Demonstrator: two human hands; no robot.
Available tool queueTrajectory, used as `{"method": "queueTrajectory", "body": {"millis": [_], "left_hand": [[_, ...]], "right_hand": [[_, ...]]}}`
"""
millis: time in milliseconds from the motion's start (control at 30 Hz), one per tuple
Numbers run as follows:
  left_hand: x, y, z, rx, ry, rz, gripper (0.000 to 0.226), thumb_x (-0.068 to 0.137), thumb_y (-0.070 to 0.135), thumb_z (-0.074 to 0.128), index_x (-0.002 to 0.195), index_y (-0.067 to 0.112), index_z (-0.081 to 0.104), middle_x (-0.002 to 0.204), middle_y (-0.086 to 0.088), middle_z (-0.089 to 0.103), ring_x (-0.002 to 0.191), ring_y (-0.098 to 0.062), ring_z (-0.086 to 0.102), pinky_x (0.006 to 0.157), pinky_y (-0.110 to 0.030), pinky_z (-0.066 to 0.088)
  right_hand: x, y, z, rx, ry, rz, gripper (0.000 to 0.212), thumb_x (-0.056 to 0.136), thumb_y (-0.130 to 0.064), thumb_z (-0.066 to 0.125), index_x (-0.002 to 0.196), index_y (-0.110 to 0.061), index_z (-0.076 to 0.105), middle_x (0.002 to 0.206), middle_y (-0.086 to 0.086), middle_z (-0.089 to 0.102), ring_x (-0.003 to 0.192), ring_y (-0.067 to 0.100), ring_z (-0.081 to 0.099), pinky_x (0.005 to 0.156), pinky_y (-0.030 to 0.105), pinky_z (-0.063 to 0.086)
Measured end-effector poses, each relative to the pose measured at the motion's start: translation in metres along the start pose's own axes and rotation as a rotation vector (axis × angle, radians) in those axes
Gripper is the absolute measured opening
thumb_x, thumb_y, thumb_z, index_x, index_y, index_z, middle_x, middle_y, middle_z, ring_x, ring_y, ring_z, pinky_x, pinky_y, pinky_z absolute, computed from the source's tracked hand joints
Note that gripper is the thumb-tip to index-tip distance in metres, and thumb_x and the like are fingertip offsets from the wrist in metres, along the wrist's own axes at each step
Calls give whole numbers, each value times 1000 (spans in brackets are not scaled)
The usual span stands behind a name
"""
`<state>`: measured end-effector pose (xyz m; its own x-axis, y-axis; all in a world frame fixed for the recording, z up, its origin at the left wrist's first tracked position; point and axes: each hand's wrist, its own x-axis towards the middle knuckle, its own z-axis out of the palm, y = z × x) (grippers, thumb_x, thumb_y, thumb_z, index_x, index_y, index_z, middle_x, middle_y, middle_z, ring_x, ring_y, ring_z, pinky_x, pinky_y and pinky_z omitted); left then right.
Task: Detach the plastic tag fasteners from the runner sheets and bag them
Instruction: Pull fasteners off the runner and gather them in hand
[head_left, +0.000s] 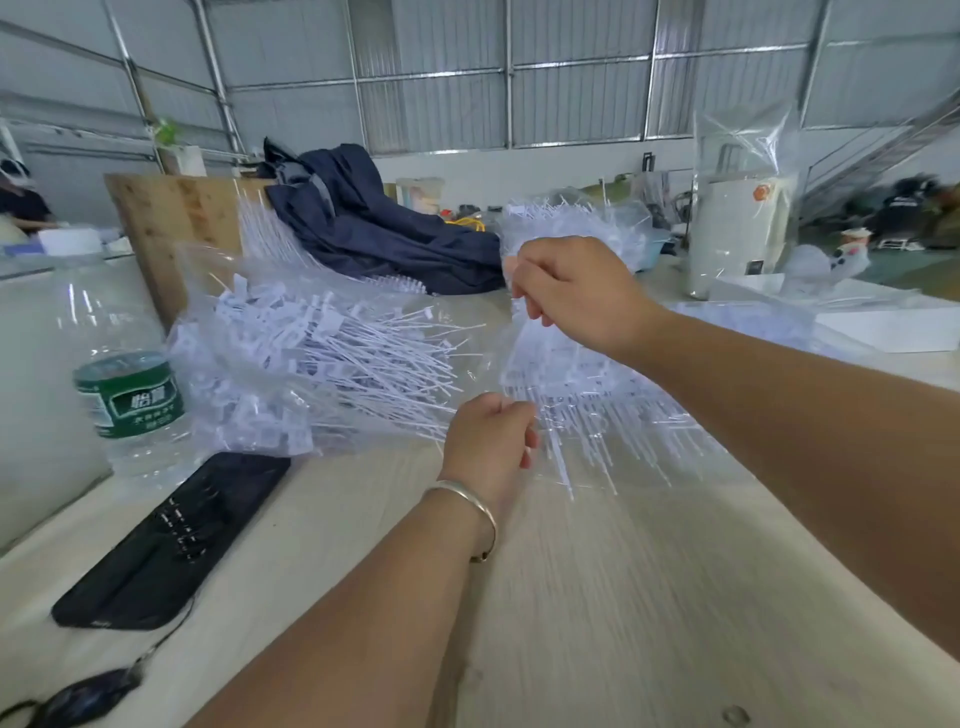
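Head view: right hand (574, 291) pinches the top of a blurred runner sheet (582, 395) at frame centre, left hand (491, 441) grips its lower edge, fingertips hidden behind the knuckles. Pale wooden table (597, 597) below, corrugated metal walls behind. Left of both hands, touching the table, lies a clear bag (311, 364) of loose fasteners.

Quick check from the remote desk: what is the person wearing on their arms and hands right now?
Both forearms are bare, with no sleeves or gloves in view. The left hand has a plain silver-coloured bangle round its wrist. The right hand shows no jewellery, watch or markings.
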<state>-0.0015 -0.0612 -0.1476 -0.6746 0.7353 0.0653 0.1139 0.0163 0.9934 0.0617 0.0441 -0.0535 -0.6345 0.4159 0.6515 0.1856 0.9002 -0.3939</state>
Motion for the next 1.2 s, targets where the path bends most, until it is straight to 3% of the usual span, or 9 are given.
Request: {"method": "queueTrajectory", "body": {"millis": [133, 300, 433, 500, 633, 800, 967, 1100, 1200], "left_hand": [[-5, -7, 10, 363, -84, 195, 20, 82, 18, 61, 62, 12, 58, 57, 1, 62, 50, -9, 55, 55, -21, 44], [-7, -13, 12, 748, -134, 361, 18, 83, 22, 58, 69, 22, 68, 71, 12, 67, 73, -5, 62, 69, -22, 48], [-10, -15, 15, 814, -186, 373, 19, 88, 25, 57, 95, 31, 74, 89, 19, 65, 89, -3, 60, 77, -19, 42], [-9, -17, 18, 790, -180, 388, 20, 90, 21, 58, 97, 28, 75, 92, 17, 68, 91, -3, 62, 77, -17, 43], [-9, -17, 20, 592, -125, 346, 13, 85, 17, 68, 84, 25, 78, 78, 21, 70, 77, 12, 62, 69, -1, 40], [-7, -9, 17, 455, -78, 231, 13, 76, 8, 68, 63, 6, 69, 53, 7, 59, 46, -2, 51, 47, -11, 37], [-9, -4, 14, 374, -211, 127, 29, 76, -3, 54, 52, 9, 63, 42, 2, 48, 36, -5, 40, 39, -11, 31], [-10, -11, 18, 453, -175, 155, 18, 83, 10, 57, 77, 18, 72, 51, 6, 62, 44, -1, 51, 49, -16, 39], [-8, -17, 18, 564, -103, 238, 25, 89, 14, 55, 106, 27, 68, 83, 10, 71, 71, 0, 62, 65, -14, 43]], "right_hand": [[-44, 38, -53, 16, -186, 223, 24, 85, -12, 57, 62, -6, 62, 59, 12, 65, 50, 18, 58, 60, 36, 53], [-102, 74, -77, -232, -347, 298, 29, 79, -21, 59, 53, -7, 62, 48, 2, 62, 43, 11, 57, 49, 19, 46], [-133, 88, -60, -424, -328, 197, 36, 80, -30, 59, 51, -12, 49, 50, 5, 52, 56, 19, 52, 54, 28, 37], [-146, 96, -49, -523, -300, 131, 30, 85, -36, 54, 62, -18, 56, 64, 2, 61, 69, 20, 58, 59, 26, 31], [-150, 104, -47, -550, -217, 223, 26, 90, -37, 46, 105, -27, 66, 82, -2, 65, 88, 25, 64, 69, 28, 42], [-147, 108, -37, -691, -293, 241, 53, 98, -26, 36, 150, -21, 26, 105, 8, 66, 97, 30, 63, 79, 36, 48], [-145, 107, -37, -614, -218, 229, 58, 100, -43, 34, 154, -25, 19, 143, 4, 43, 131, 25, 38, 104, 42, 39], [-149, 110, -36, -529, -426, 344, 70, 94, -64, 32, 154, -31, 17, 159, -3, 23, 145, 23, 20, 115, 47, 19], [-150, 111, -34, -500, -424, 334, 68, 95, -61, 38, 152, -28, 23, 159, -2, 26, 144, 23, 23, 115, 43, 22]]}}
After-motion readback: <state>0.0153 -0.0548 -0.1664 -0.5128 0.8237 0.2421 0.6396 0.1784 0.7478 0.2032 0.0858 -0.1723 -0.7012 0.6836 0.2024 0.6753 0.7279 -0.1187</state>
